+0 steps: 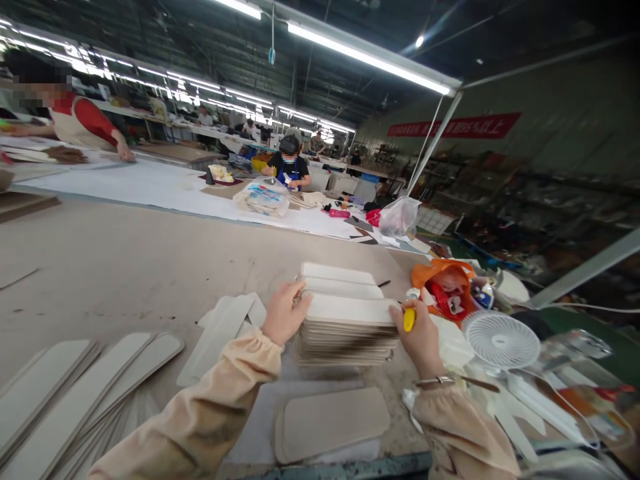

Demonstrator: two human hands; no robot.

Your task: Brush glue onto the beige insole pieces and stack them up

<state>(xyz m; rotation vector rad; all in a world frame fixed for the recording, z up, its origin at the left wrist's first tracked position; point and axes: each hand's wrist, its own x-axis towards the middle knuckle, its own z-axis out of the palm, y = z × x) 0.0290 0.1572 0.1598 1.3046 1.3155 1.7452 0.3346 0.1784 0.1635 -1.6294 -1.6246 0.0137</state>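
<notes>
A stack of long off-white panels (350,337) stands in front of me at the table's edge, with more white strips (337,275) right behind it. My left hand (287,312) pinches the left end of the top panel (350,309) between thumb and fingers. At that panel's right end, the fingertips of my right hand (420,337) touch its edge. The same hand is closed around a yellow-handled tool (409,319), whose working end I cannot make out. Nearer to me, two rounded beige panels (333,423) lie on a pale sheet.
Fanned-out panels (75,400) and crossed strips (223,333) lie on the left. To the right are an orange bag (443,267), a white fan (501,340) and clutter. Across the table, a white sheet (150,190) carries a plastic bag (263,198); co-workers stand behind it.
</notes>
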